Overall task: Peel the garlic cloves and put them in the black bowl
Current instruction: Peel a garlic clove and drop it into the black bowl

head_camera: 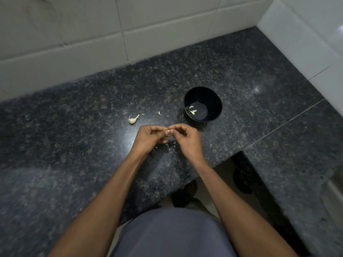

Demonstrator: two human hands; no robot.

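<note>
Above the dark granite counter, my left hand (152,138) and my right hand (185,139) meet fingertip to fingertip, and both pinch one small pale garlic clove (168,131). The black bowl (215,101) stands just beyond my right hand, with a few peeled cloves (193,110) on its bottom. The rest of a garlic bulb with its stem (132,120) lies on the counter beyond my left hand. A single pale piece of garlic or skin (160,113) lies between the bulb and the bowl. Bits of peel (171,145) lie under my hands.
The granite counter (74,127) runs to a tiled wall (92,43) at the back and right. Its front edge steps back at the lower right, where the floor and a foot (185,193) show. A seam crosses the counter at the right.
</note>
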